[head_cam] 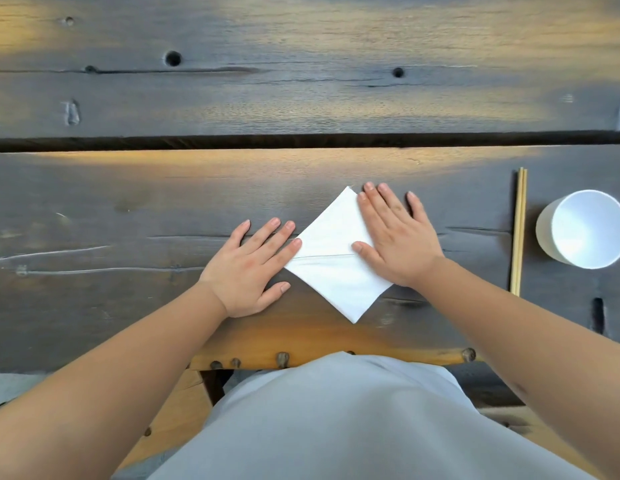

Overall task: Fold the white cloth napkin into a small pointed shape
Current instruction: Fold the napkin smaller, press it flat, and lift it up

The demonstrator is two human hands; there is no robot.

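Item one, left of centre: our left hand, laid flat on the dark wooden table, fingers spread and straight. It grips nothing; only the fingertips reach the left corner of the cloth, pressing rather than pinching.

Item two, centre of the frame: the white cloth napkin, lying flat as a diamond, one point toward the upper frame and one toward our body. A straight crease or hem line runs across its middle from left corner to right. We judge it part-folded, the pointed shape not yet made.

Item three, just right of centre: our right hand, also open and flat, palm down over the napkin's upper right edge and right corner, thumb resting along the crease line. It holds nothing closed; it weighs the cloth down.

Item four, right of the frame: a pair of wooden chopsticks, lying together, pointing up and down the frame, well apart from the napkin.

Item five, far right edge: a white cup, upright and, as far as we can see, empty.

Risks noted. With both hands merely pressing, lifting either one could let the layers spring or slide, so the corners stop lining up. A next fold begun off the centre line would, in our judgement, give a crooked point. A wide sweep of our right arm could knock the chopsticks or cup.
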